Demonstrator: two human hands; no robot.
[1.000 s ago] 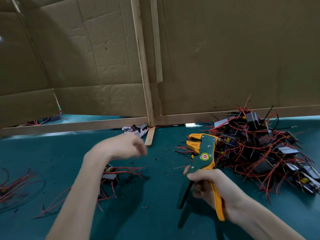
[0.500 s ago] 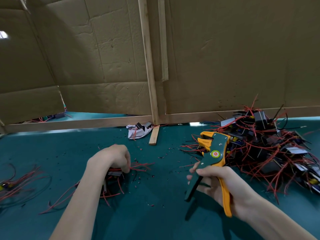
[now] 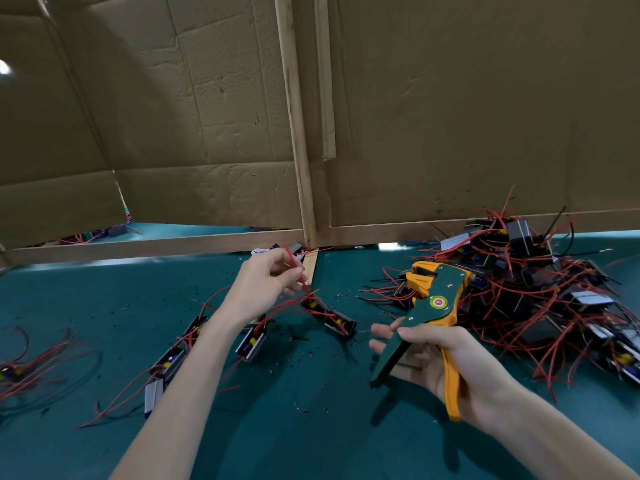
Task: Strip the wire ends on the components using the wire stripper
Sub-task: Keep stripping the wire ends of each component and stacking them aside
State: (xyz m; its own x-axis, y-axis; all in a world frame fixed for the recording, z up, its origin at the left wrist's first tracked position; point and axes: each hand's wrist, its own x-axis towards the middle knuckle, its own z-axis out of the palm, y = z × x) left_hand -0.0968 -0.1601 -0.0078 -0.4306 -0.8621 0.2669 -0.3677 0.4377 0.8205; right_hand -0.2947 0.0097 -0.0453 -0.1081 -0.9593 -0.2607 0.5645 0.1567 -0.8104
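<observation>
Teal tabletop (image 3: 311, 427), brown cardboard wall (image 3: 450, 116) at its far edge: we log the left hand (image 3: 263, 285) pinching thin red wire leads (image 3: 294, 268) upright, likely to present their ends, with the small black-and-silver component (image 3: 332, 318) trailing below at mid-table. The right hand (image 3: 446, 362) wraps the green-and-yellow wire stripper (image 3: 433, 306), handles spread and nose toward the leads. A tangled heap of wired components (image 3: 540, 289) lies by the right edge, probably stock within reach.

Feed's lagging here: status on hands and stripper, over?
Left hand pinching red wire, component below it. Right hand holding wire stripper, clear of wire. Nothing between them.
</observation>
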